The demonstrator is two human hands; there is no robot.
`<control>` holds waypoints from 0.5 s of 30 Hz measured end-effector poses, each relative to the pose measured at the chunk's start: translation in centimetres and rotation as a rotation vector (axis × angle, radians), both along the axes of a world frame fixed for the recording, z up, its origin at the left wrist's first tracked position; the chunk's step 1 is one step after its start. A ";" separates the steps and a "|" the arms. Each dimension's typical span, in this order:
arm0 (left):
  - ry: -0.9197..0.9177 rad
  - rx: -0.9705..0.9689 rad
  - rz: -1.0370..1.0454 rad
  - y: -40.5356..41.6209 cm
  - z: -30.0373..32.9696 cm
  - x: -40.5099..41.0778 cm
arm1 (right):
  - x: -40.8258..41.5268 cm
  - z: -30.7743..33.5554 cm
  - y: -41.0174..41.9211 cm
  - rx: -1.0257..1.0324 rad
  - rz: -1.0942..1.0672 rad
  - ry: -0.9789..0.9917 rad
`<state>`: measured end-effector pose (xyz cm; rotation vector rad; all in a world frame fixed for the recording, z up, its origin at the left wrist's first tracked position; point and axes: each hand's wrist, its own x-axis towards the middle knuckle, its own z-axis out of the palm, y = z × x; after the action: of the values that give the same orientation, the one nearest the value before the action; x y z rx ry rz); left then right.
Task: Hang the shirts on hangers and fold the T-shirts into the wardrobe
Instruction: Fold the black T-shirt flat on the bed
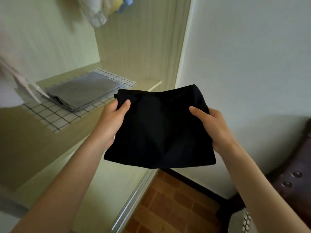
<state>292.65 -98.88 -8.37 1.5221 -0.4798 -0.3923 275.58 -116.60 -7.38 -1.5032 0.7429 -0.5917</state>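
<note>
hands: our left hand [116,118] and right hand [211,126] each pinch a side edge of the folded black T-shirt [159,128], thumbs on top, fingers curled under.
T-shirt: mid-frame, held in the air in front of the wardrobe opening, touching nothing but our hands (slight sag in the middle).
axis: long axis runs left-right across the frame; the far edge points up-frame, toward the shelf [70,125].
step: we judge the fold is done and this is the carry to the shelf.
next: swing left and set it flat on the grey folded T-shirt [82,91], which lies on the checked liner [55,118] left of centre.
far: hung shirts [104,9] at the top of the frame.
</note>
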 end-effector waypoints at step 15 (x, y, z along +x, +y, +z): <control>0.107 0.003 0.417 -0.8 -1.4 13.4 | 22.9 -0.4 -6.2 0.034 0.429 0.033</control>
<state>306.05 -99.66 -9.82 1.5484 -0.0706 -0.1467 298.51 -122.79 -7.81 -1.5821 0.4320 -0.2293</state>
